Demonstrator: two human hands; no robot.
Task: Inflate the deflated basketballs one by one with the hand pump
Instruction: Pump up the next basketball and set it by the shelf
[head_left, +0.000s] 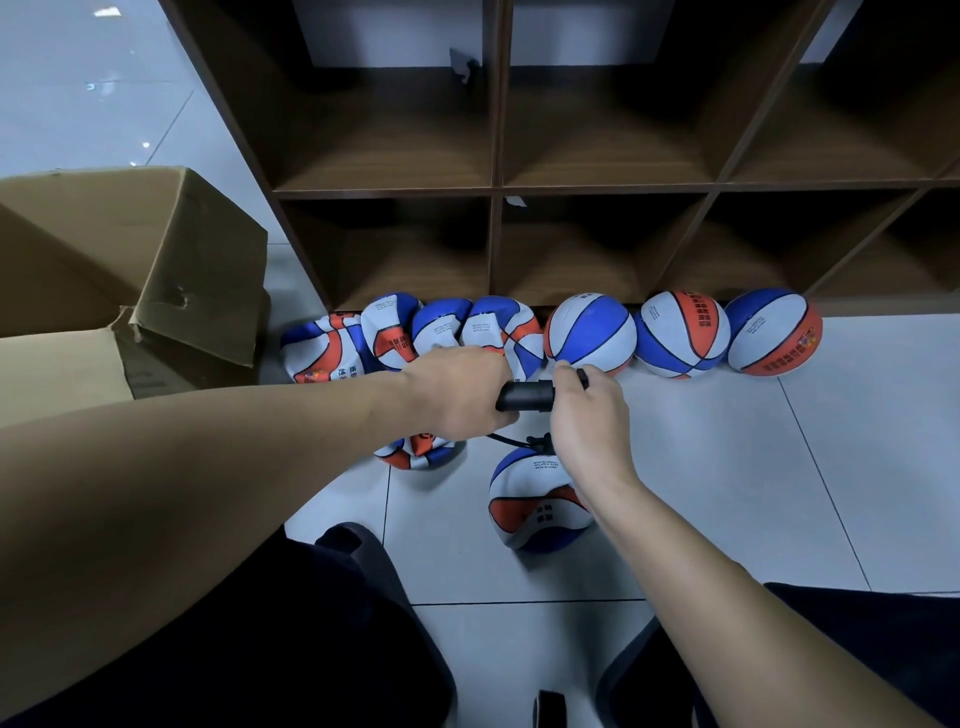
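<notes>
A cardboard box (130, 270) stood open at the far left, flaps up, and its inside could not be seen from this angle. A dark wooden shelf unit (496, 187) rose at the far side, its cubbies holding nothing that showed apart from a scrap of paper (464, 65) against the back of one upper cubby. Along the foot of the shelves on the white tiled floor (779, 493) ran a row of red, white and blue basketballs: four crumpled flat balls (395, 332) bunched together on the left, then three round, firm balls (680, 335) side by side on the right. Nearer in, another flat ball (415, 452) lay partly hidden under the left wrist. The ball being pumped (537, 501) sat on the floor just in front of the person, dented and sagging. Above it the black hand pump (524, 396) was held sideways. The left hand (457, 392) wrapped around the pump's barrel, and the right hand (587, 415) gripped the handle end, fingers curled around it. A thin black hose (511, 441) dropped from the pump toward the top of that ball, though the join was probably behind the right hand.
</notes>
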